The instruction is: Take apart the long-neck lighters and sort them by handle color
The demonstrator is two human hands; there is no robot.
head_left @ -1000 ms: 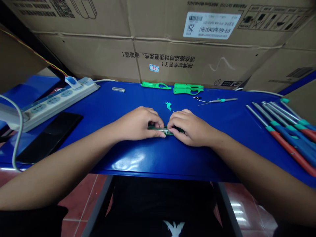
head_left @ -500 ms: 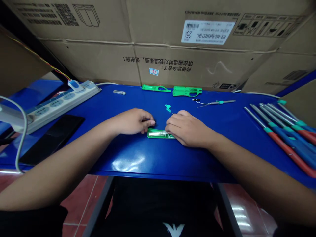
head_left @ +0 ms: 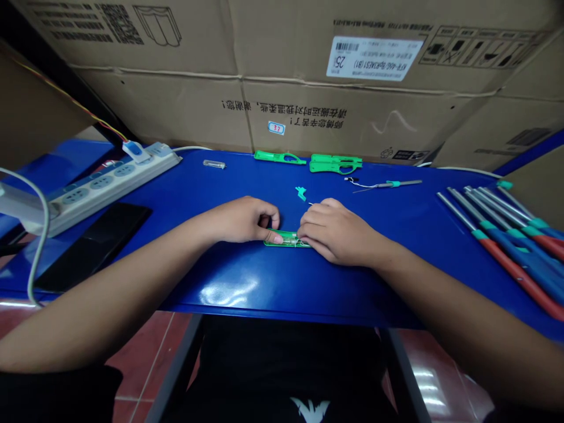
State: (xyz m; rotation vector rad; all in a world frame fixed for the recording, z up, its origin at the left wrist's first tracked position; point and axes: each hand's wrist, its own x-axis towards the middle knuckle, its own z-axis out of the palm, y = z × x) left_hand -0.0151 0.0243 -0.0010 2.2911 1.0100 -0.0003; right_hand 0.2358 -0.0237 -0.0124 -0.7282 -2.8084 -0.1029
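A green lighter casing half point(head_left: 269, 242) lies open side up on the table, with a clear fuel tank point(head_left: 289, 241) inside it. The thumb of my left hand point(head_left: 247, 222) presses on the tank's left part, and its curled index finger is behind the casing. My right hand point(head_left: 337, 232) has its fingers closed over the casing's right end, hiding that part; thin white wire shows by the fingertips. Just beyond my hands lies a small teal trigger piece point(head_left: 301, 193). Farther right rests a metal lighter nozzle point(head_left: 399, 184) with wires and a small black part.
Two more green casing pieces point(head_left: 279, 157) point(head_left: 335, 164) and a clear tank point(head_left: 214, 164) lie along the back. Several assembled lighters point(head_left: 506, 235) are at right. A power strip point(head_left: 110, 183) and a black phone-like slab point(head_left: 94, 247) occupy the left. A cardboard box point(head_left: 282, 70) walls the back.
My left hand has moved slightly right, and its thumb has come down onto the clear tank in the casing. My right hand stays at the casing's right end.
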